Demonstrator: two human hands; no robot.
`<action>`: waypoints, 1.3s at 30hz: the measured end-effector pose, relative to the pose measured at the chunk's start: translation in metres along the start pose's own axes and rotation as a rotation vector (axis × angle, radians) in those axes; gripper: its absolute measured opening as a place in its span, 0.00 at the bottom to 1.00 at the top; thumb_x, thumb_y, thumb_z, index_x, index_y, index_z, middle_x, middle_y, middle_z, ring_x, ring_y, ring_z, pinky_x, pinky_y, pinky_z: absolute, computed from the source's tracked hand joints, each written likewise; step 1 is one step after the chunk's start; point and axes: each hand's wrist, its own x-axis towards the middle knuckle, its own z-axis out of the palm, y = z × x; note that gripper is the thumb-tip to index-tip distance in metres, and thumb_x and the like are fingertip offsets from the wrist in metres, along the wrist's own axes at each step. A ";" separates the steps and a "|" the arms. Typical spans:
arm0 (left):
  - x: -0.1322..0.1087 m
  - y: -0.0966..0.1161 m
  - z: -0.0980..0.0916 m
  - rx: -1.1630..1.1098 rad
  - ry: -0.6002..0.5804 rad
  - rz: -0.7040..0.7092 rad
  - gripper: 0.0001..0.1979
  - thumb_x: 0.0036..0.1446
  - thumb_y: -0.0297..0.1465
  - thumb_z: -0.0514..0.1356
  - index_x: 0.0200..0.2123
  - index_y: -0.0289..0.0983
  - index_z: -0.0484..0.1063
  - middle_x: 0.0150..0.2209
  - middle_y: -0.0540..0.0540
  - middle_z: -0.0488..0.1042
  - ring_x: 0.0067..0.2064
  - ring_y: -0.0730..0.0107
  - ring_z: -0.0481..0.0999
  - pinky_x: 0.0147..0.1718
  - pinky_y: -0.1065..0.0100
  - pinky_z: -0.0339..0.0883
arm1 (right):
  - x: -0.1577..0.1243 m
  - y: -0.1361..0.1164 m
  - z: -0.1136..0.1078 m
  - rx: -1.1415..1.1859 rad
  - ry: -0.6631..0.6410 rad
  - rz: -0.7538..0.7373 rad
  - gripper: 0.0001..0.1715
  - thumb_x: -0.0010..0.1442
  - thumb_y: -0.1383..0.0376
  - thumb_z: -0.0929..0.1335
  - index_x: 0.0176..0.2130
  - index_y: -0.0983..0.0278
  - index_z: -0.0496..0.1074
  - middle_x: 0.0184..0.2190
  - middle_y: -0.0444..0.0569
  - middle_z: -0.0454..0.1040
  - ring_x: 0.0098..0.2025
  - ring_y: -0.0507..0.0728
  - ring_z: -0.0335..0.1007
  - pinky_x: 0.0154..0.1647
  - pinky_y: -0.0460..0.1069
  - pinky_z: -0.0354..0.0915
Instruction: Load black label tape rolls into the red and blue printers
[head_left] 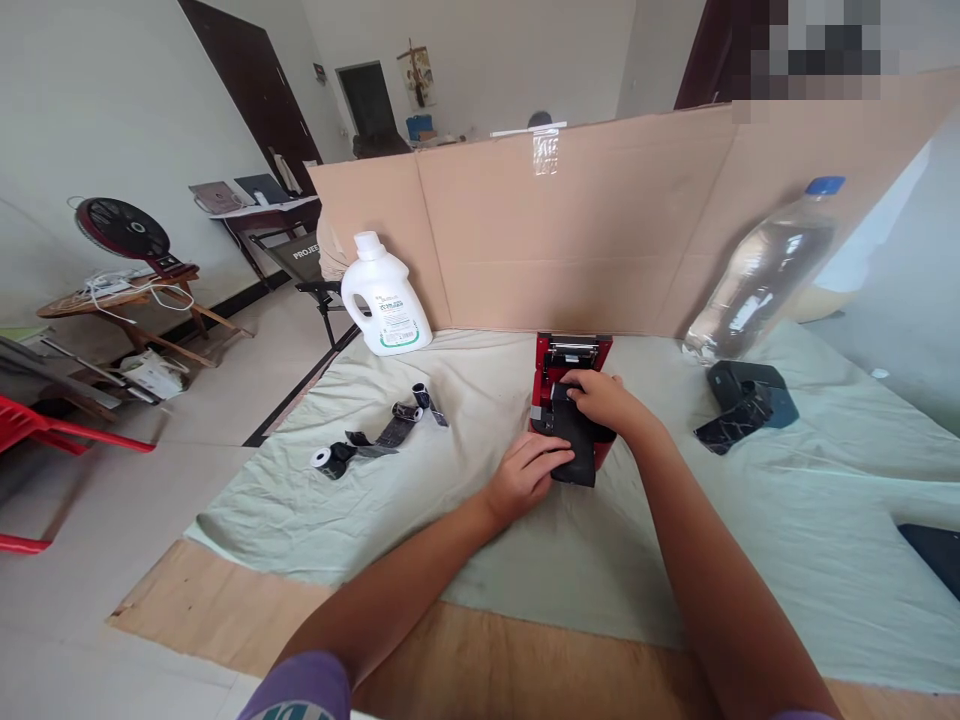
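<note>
A small red and black device (574, 350) lies on the pale green cloth (360, 540), its upper part showing a metal bar or roller. A flat black piece (576, 450) covers its lower part. My left hand (527, 470) touches the left edge of that black piece, its fingers stretched over it. From the right, my right hand (600, 400) reaches over the top of the black piece, thumb and fingers bent around its upper edge. Rolls of black printed strip (397, 428), partly unwound, lie to the left.
A white jug (386, 305) and a clear bottle with a blue cap (765, 265) stand against the cardboard panel (570, 230). A dark device with black strip (776, 395) lies right. Another dark flat object (934, 555) is at the right edge.
</note>
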 end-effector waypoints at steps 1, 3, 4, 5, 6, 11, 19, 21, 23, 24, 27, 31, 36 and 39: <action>0.001 0.001 0.000 0.016 0.020 0.009 0.22 0.60 0.20 0.49 0.54 0.40 0.69 0.50 0.42 0.75 0.48 0.67 0.74 0.47 0.61 0.70 | 0.000 -0.001 0.001 -0.011 0.001 0.000 0.20 0.63 0.71 0.62 0.52 0.61 0.74 0.54 0.52 0.76 0.56 0.65 0.70 0.58 0.60 0.55; 0.004 0.001 0.001 0.073 0.064 0.018 0.21 0.59 0.19 0.50 0.52 0.39 0.71 0.47 0.43 0.76 0.45 0.66 0.74 0.45 0.62 0.70 | 0.003 -0.004 0.003 -0.035 0.008 -0.005 0.19 0.62 0.71 0.63 0.50 0.61 0.75 0.52 0.52 0.77 0.55 0.65 0.70 0.58 0.60 0.55; 0.005 0.001 0.002 0.109 0.084 0.012 0.21 0.58 0.19 0.51 0.51 0.39 0.72 0.46 0.43 0.77 0.44 0.66 0.74 0.44 0.62 0.69 | 0.004 -0.005 0.005 -0.045 0.015 -0.009 0.19 0.62 0.71 0.63 0.49 0.62 0.75 0.51 0.53 0.78 0.55 0.65 0.71 0.58 0.60 0.55; 0.006 0.001 0.003 0.144 0.097 -0.001 0.20 0.58 0.20 0.52 0.50 0.40 0.73 0.45 0.44 0.77 0.44 0.65 0.74 0.43 0.62 0.69 | 0.006 -0.006 0.006 -0.050 0.026 -0.011 0.18 0.61 0.71 0.63 0.48 0.62 0.76 0.50 0.53 0.78 0.55 0.65 0.71 0.58 0.60 0.55; 0.007 0.001 0.003 0.172 0.101 -0.019 0.19 0.58 0.20 0.53 0.49 0.40 0.74 0.45 0.44 0.77 0.44 0.65 0.74 0.43 0.62 0.69 | 0.007 -0.007 0.006 -0.051 0.044 -0.007 0.18 0.61 0.71 0.64 0.48 0.62 0.76 0.49 0.53 0.79 0.54 0.65 0.71 0.57 0.60 0.55; 0.008 0.000 0.006 0.229 0.084 -0.086 0.17 0.59 0.22 0.53 0.46 0.41 0.77 0.44 0.45 0.78 0.44 0.66 0.74 0.43 0.62 0.68 | -0.001 -0.002 -0.012 0.121 0.065 -0.050 0.13 0.59 0.65 0.67 0.43 0.61 0.78 0.44 0.52 0.80 0.47 0.63 0.75 0.51 0.55 0.62; 0.010 0.004 0.008 0.228 0.104 -0.070 0.15 0.62 0.25 0.53 0.45 0.41 0.77 0.42 0.45 0.79 0.42 0.66 0.73 0.41 0.62 0.67 | 0.008 0.021 -0.018 0.503 0.697 0.115 0.19 0.57 0.53 0.67 0.41 0.63 0.73 0.42 0.56 0.76 0.46 0.64 0.71 0.50 0.59 0.64; 0.011 0.005 0.009 0.236 0.103 -0.084 0.15 0.63 0.25 0.53 0.45 0.41 0.77 0.42 0.44 0.78 0.42 0.66 0.74 0.40 0.62 0.67 | 0.018 0.023 -0.003 0.719 0.729 0.058 0.24 0.55 0.52 0.67 0.47 0.63 0.70 0.47 0.55 0.74 0.46 0.61 0.70 0.51 0.58 0.65; 0.015 0.008 0.009 0.241 0.098 -0.088 0.14 0.63 0.26 0.52 0.45 0.40 0.77 0.41 0.44 0.78 0.42 0.66 0.74 0.40 0.62 0.67 | 0.022 0.026 0.009 0.886 0.706 -0.001 0.24 0.55 0.50 0.67 0.47 0.61 0.68 0.45 0.52 0.74 0.43 0.59 0.70 0.50 0.57 0.66; 0.018 0.009 0.009 0.244 0.093 -0.090 0.15 0.64 0.26 0.52 0.45 0.40 0.77 0.41 0.44 0.78 0.42 0.66 0.74 0.39 0.63 0.67 | 0.021 0.027 0.013 0.934 0.701 -0.018 0.23 0.56 0.49 0.67 0.45 0.61 0.68 0.43 0.50 0.74 0.42 0.58 0.70 0.49 0.56 0.66; 0.028 0.015 0.007 0.254 0.090 -0.090 0.15 0.65 0.26 0.51 0.45 0.40 0.77 0.41 0.44 0.79 0.41 0.67 0.75 0.38 0.64 0.67 | 0.008 0.032 0.016 0.982 0.669 -0.027 0.18 0.58 0.48 0.66 0.37 0.60 0.69 0.36 0.46 0.74 0.41 0.57 0.69 0.47 0.54 0.66; 0.037 0.023 0.006 0.292 0.096 0.020 0.14 0.65 0.25 0.52 0.46 0.39 0.76 0.40 0.46 0.79 0.38 0.70 0.76 0.35 0.66 0.66 | -0.016 0.039 0.023 1.061 0.602 -0.027 0.12 0.55 0.54 0.69 0.33 0.60 0.71 0.42 0.47 0.75 0.47 0.59 0.69 0.52 0.56 0.65; 0.031 0.025 0.006 0.396 0.020 0.167 0.12 0.66 0.27 0.55 0.45 0.43 0.76 0.39 0.49 0.80 0.34 0.74 0.75 0.32 0.67 0.64 | -0.027 0.043 0.044 1.294 0.462 0.008 0.24 0.51 0.61 0.70 0.49 0.57 0.70 0.52 0.47 0.73 0.55 0.61 0.68 0.57 0.59 0.63; 0.026 0.020 0.002 0.404 0.036 0.189 0.12 0.64 0.27 0.56 0.47 0.46 0.75 0.40 0.51 0.81 0.35 0.73 0.75 0.33 0.67 0.64 | -0.027 0.042 0.055 1.358 0.461 -0.008 0.28 0.50 0.62 0.68 0.53 0.56 0.69 0.56 0.46 0.72 0.59 0.61 0.65 0.62 0.59 0.59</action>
